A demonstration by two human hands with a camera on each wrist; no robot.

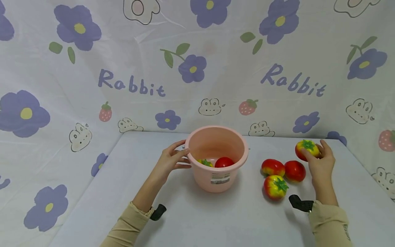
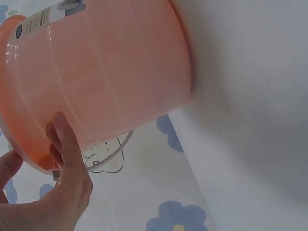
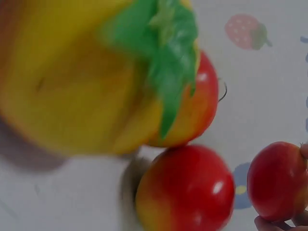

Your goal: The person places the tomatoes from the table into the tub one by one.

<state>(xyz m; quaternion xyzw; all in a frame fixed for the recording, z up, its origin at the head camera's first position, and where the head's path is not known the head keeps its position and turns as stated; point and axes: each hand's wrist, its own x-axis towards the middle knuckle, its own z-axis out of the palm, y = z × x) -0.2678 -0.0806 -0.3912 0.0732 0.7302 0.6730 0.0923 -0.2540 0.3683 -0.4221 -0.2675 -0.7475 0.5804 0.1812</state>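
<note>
A pink plastic bucket (image 1: 216,185) stands upright on the table, a toy tomato with a green top (image 1: 205,162) and a red one (image 1: 224,162) inside it. My left hand (image 1: 170,158) grips the bucket's left rim, fingers spread along the outer wall; the left wrist view shows this hand (image 2: 57,187) beside the handle joint. To the right, my right hand (image 1: 322,163) holds a red-yellow toy tomato (image 1: 309,147) between thumb and fingers. Three more toy tomatoes lie nearer the bucket: one at the back (image 1: 273,167), one beside it (image 1: 295,171), and one in front (image 1: 275,187).
The white table (image 1: 234,223) ends at a printed curtain (image 1: 216,44) with flowers and rabbits. A thin white bail handle (image 2: 113,155) hangs from the bucket's side. Black straps' ends (image 1: 300,203) stick out at both wrists.
</note>
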